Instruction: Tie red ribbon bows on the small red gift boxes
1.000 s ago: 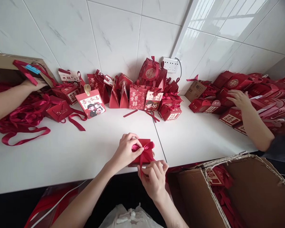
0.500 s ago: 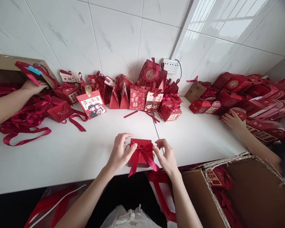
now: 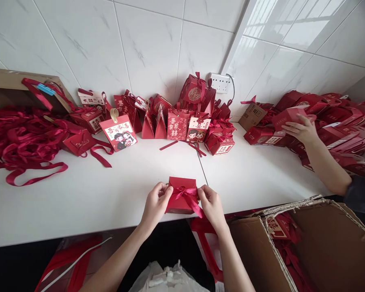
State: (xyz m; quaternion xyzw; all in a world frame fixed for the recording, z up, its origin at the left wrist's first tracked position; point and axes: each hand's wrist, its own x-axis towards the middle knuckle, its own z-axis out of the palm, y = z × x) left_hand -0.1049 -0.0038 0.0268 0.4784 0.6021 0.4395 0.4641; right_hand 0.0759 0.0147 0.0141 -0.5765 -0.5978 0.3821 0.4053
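A small red gift box (image 3: 182, 185) sits near the front edge of the white table (image 3: 88, 190), tied with a red ribbon bow (image 3: 187, 194). My left hand (image 3: 156, 202) pinches the bow's left loop, fingers closed. My right hand (image 3: 211, 202) pinches the right loop, fingers closed. The ribbon's tails hang over the box's front toward me.
Finished red gift boxes (image 3: 176, 119) line the tiled wall. Loose red ribbons (image 3: 24, 142) pile up at the left by a cardboard box (image 3: 6, 85). Another person's hand (image 3: 301, 129) holds a flat red box at the right, among stacked flat boxes (image 3: 346, 125). An open carton (image 3: 319, 243) stands at lower right.
My hands moved from working the knot to gripping both bow loops, and the bow sits flatter. The arm at the far left has left the view. The other person's hand lifted a flat red box.
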